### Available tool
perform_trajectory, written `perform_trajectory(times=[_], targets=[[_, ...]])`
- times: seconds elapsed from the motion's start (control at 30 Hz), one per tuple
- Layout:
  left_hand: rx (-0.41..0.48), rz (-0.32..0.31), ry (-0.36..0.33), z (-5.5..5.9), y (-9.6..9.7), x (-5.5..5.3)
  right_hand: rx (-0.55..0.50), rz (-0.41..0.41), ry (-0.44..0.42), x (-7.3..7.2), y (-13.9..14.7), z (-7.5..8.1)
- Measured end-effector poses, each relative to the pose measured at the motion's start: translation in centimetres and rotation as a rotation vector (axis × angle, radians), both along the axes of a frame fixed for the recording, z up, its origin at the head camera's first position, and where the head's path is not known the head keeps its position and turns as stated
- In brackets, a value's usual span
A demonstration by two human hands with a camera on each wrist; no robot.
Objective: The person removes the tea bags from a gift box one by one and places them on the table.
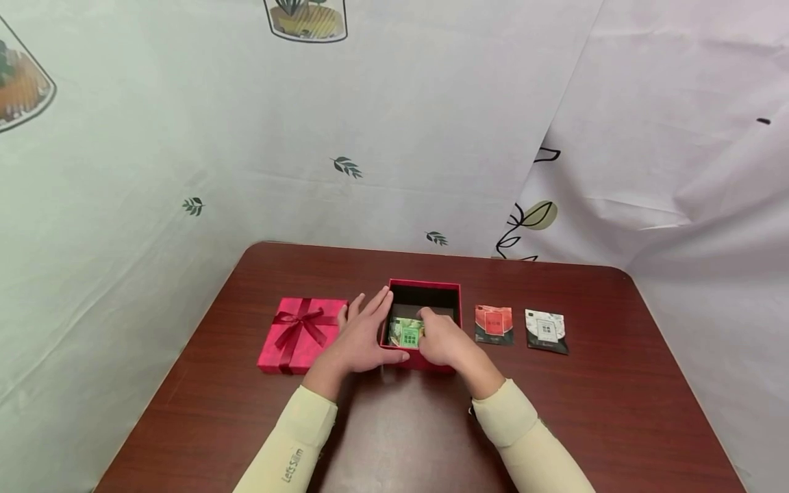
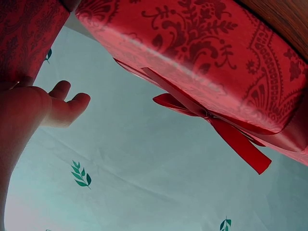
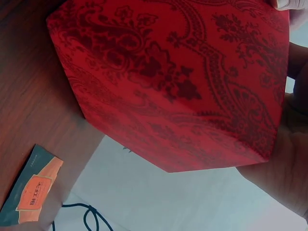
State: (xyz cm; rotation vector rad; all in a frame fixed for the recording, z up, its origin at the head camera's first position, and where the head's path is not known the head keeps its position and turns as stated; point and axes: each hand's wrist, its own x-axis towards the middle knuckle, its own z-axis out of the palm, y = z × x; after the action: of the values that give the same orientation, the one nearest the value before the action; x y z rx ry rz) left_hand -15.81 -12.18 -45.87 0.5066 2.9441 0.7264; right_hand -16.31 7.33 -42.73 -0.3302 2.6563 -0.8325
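head view: the left hand (image 1: 359, 340) lies along the left wall of the open red box (image 1: 431, 362), its fingers straight and partly apart, thumb at the near edge. the right hand (image 1: 442, 337) reaches into the box beside the green packet (image 1: 403, 332), which is inside at the near left; i cannot tell whether its fingers pinch it. the bow-tied lid (image 1: 308, 342) sits left; an orange packet (image 1: 494, 324) and a white-and-black packet (image 1: 546, 331) lie right, on the table (image 1: 394, 431).

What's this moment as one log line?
Left hand: against red box | Right hand: partly inside, at green packet | Ribboned lid: box's left | Orange packet, white packet: box's right
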Motion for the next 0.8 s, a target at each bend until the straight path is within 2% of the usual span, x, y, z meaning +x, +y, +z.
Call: perform_trajectory(times=[0.6, 0.8], targets=[[0.022, -0.013, 0.028, -0.13, -0.06, 0.08, -0.016, 0.029, -0.058, 0.04, -0.68, -0.23], [0.027, -0.012, 0.024, -0.16, -0.05, 0.02, 0.005, 0.005, -0.084, -0.03, -0.81, -0.27]])
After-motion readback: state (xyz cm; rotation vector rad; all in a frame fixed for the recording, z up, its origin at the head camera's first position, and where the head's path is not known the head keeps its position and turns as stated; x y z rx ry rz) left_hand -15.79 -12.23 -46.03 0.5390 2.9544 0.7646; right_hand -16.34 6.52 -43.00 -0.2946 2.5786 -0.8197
